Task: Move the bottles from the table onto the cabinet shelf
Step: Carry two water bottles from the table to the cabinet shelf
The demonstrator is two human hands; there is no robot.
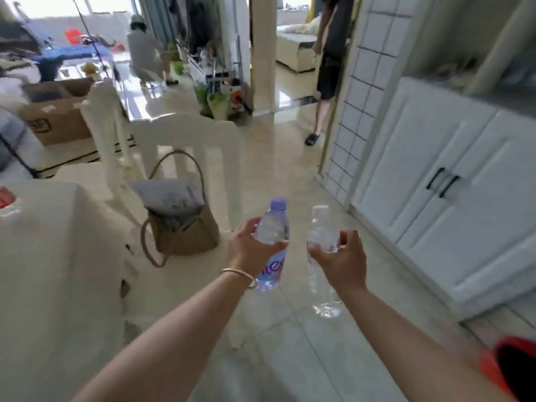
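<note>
My left hand (249, 250) grips a clear water bottle with a purple cap and purple label (272, 227), held upright over the floor. Just to its right, my right hand (340, 253) holds a clear bottle with a clear cap (320, 227), also upright. Both bottles hang in the air between the table (52, 271) on the left and the white cabinet (452, 198) on the right. The cabinet's doors are closed, with two black handles (442, 181). A blurred countertop or shelf surface (507, 100) shows above the doors.
A white chair (185, 134) stands by the table with a brown bag (185, 227) on its seat. A person (327, 68) stands in the doorway ahead, and another sits far back left. A cardboard box (55, 114) is at the left. Tiled floor lies ahead.
</note>
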